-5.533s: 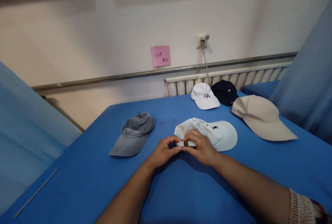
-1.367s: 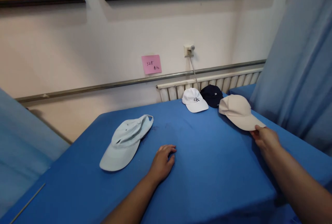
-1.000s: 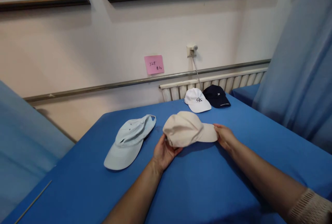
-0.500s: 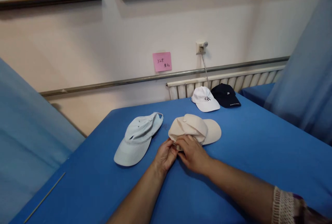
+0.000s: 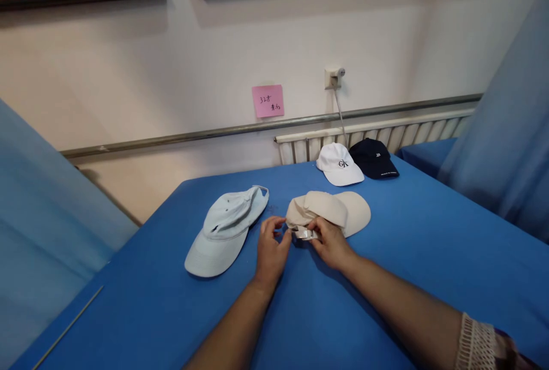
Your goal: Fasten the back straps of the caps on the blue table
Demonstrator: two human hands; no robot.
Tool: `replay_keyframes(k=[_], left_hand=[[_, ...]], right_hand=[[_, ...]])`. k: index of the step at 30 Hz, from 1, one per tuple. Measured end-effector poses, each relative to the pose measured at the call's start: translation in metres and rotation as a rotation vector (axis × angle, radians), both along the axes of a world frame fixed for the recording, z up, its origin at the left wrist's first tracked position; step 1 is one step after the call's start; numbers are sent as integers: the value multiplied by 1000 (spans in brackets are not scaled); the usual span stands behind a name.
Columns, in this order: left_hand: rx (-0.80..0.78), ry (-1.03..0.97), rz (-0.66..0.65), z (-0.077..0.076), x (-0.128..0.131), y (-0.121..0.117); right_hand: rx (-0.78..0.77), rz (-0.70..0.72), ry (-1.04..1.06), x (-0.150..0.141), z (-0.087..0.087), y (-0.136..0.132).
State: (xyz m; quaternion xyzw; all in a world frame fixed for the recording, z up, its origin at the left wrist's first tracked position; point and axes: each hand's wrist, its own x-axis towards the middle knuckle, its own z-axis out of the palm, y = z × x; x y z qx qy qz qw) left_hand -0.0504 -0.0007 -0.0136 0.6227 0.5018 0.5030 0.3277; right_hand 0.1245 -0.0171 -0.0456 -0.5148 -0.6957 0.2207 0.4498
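Observation:
A beige baseball cap (image 5: 328, 205) lies in front of me with its brim to the right and its back strap facing me. The strap's metal buckle (image 5: 303, 234) shows between my hands. My right hand (image 5: 332, 243) pinches the strap just right of the buckle. At the strap's left end, the thumb and fingertips of my left hand (image 5: 272, 250) close on the cap's edge; their exact contact is partly hidden. A pale blue cap (image 5: 223, 233) rests left of my left hand, its brim towards me and its strap loop at the back.
A white cap (image 5: 338, 165) and a black cap (image 5: 374, 158) sit side by side at the back of the blue-covered table (image 5: 163, 307). Behind are a radiator (image 5: 295, 151), a wall rail (image 5: 193, 136) and a plugged-in cord (image 5: 338, 104). Blue curtains (image 5: 51, 221) hang at both sides.
My hands have moved apart along the strap, baring the metal buckle between them. The right hand has slid right, and the beige cap has shifted slightly right.

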Motion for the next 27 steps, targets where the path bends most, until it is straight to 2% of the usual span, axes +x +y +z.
replay_keyframes(k=[2, 5, 10, 15, 19, 23, 27], left_hand=[[129, 199, -128, 4, 0, -3], [143, 407, -329, 6, 2, -6], [93, 478, -347, -1, 4, -5], [2, 390, -382, -8, 0, -1], [-31, 324, -450, -7, -1, -1], [-97, 201, -506, -3, -1, -2], [-377, -82, -619, -1, -4, -1]], right_hand=[[1, -4, -70, -2, 2, -1], [16, 30, -177, -3, 6, -5], [18, 87, -254, -3, 14, -10], [61, 103, -375, -6, 21, -13], [104, 141, -415, -8, 21, -15], [85, 207, -241, -5, 15, -14], [37, 189, -3, -4, 12, -11]])
